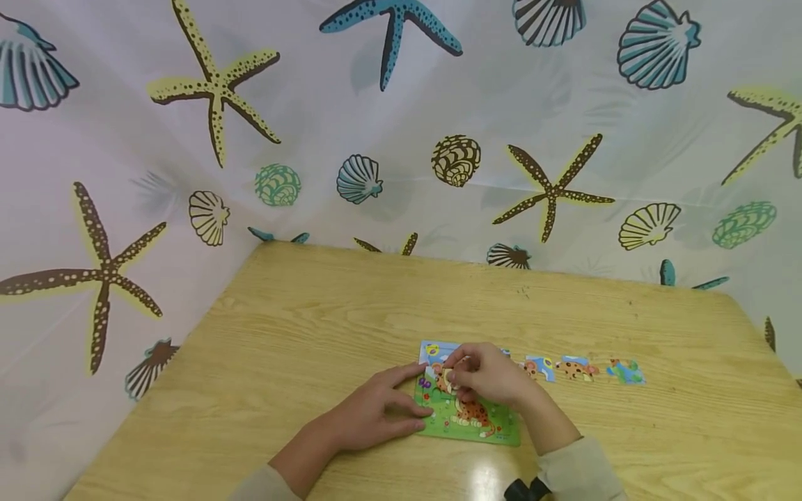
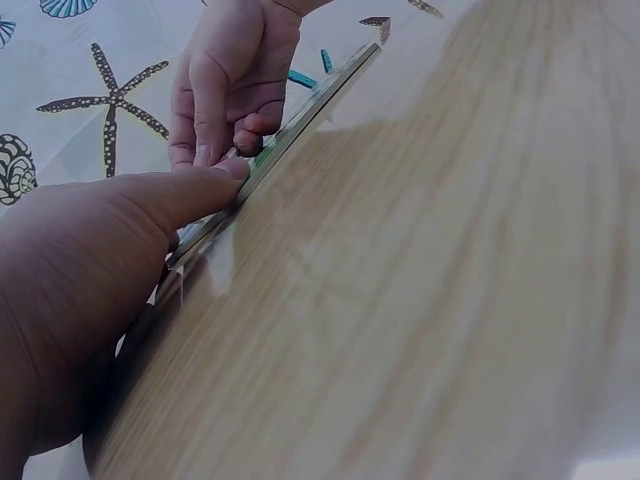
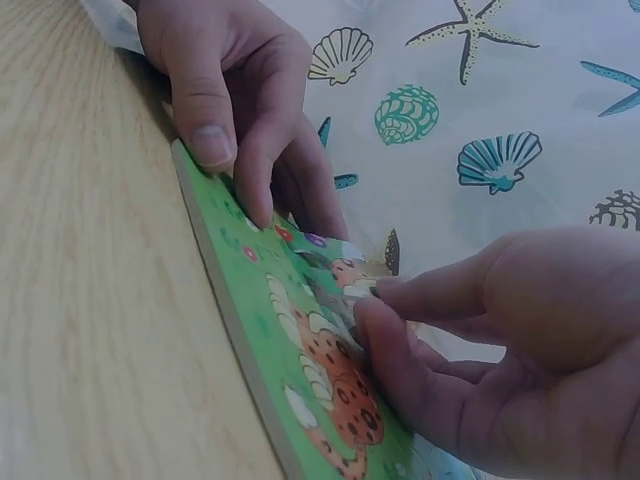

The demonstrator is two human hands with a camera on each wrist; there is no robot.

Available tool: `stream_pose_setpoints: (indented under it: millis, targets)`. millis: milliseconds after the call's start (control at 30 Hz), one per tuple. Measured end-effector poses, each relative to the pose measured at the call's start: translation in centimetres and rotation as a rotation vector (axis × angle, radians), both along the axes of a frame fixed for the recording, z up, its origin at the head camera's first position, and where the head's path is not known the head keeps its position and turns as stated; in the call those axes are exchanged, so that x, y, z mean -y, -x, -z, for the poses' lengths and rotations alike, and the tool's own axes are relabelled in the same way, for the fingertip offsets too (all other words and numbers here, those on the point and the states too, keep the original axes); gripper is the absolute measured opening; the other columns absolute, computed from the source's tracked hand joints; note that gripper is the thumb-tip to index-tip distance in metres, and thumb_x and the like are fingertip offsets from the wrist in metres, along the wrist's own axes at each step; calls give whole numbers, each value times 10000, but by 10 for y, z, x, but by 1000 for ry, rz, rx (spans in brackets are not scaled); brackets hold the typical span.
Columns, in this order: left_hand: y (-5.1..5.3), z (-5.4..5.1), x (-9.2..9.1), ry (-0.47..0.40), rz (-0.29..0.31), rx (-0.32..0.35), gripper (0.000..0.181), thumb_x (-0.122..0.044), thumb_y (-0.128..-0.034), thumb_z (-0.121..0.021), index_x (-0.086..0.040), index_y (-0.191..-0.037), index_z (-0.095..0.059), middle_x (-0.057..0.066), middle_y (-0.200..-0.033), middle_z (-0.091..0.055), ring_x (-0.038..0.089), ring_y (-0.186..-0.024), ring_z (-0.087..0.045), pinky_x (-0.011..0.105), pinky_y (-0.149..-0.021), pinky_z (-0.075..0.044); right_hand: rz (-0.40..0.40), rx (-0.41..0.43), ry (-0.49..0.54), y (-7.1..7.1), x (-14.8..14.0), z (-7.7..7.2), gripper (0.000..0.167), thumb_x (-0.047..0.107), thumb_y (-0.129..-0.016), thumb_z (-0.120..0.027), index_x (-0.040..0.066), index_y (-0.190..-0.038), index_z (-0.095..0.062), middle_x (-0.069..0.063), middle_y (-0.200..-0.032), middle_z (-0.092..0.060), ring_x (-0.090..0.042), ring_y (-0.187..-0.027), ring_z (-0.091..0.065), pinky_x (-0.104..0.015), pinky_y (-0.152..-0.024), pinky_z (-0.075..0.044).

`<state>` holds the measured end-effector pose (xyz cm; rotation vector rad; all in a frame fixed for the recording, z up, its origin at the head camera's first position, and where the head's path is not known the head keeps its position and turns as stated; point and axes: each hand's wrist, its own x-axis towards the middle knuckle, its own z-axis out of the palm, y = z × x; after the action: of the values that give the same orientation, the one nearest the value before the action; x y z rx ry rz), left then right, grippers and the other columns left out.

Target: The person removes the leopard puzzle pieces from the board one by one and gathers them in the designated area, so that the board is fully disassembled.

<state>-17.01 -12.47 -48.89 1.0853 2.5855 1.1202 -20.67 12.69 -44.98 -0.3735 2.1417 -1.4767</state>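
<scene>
So my rectangular puzzle board (image 1: 462,431), green grass, blue sky and an orange spotted cat, is lying flat. I'm pinching a flat orange-spotted puzzle piece (image 1: 442,381) over its upper left; can't tell if it's seated. Off right, in a loose row: a blue-and-orange piece (image 1: 541,369), a mostly orange spotted piece (image 1: 576,369), a blue-green piece (image 1: 626,371).

table (image 1: 326,313): pale wood grain, smooth and glossy, bearing a bright reflection. curtain (image 1: 407,125): printed cloth, thin-looking, lightly creased. board (image 3: 250,290): smooth printed face, wood-like edge. pieces (image 1: 576,369): smooth, printed faces. right sleeve (image 1: 583,470): matt cloth.
</scene>
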Motion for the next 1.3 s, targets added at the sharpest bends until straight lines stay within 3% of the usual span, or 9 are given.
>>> stream_pose_setpoints:
  millis: [200,500,767,1033,1300]
  targets:
    - [0,-2,0,8,-12,6,205,-358,-925,-719,-303,-1115,-773,50,-1602,-369,288,-1477,-344,540,-1182,-334,18,55,52,3,-5,-1,207,62,-1001,-578,-51,-1174,-595,-118,-861,-655,-151,-700,-666,-292,-664,-604]
    - [1,1,-3,5,-2,-5,208,-370,-926,-713,-298,-1112,-770,37,-1597,-383,300,-1469,-355,556,-1178,-328,61,107,160,3,-34,2,349,53,-951,-662,-87,-1259,-576,-136,-1048,-611,-199,-896,-705,-356,-868,-606]
    - [1,-1,-3,8,-9,-3,208,-387,-932,-703,-297,-1106,-772,40,-1591,-394,309,-1471,-353,575,-1173,-322,72,40,90,-9,-56,-4,429,149,-909,-739,-37,-1278,-625,-136,-1131,-650,-181,-995,-665,-331,-881,-595]
    - [2,2,-1,7,4,-14,216,-391,-935,-697,-308,-1122,-765,25,-1588,-400,292,-1484,-338,580,-1168,-328,109,10,63,-22,-72,-6,486,211,-897,-759,-13,-1305,-620,-182,-1304,-618,-246,-1178,-621,-338,-931,-570]
    - [2,2,1,18,-4,-37,211,-382,-926,-710,-309,-1115,-767,25,-1580,-414,289,-1482,-344,571,-1171,-330,112,16,60,-28,-82,-2,525,231,-894,-762,-15,-1329,-601,-192,-1292,-618,-206,-1086,-674,-315,-918,-561]
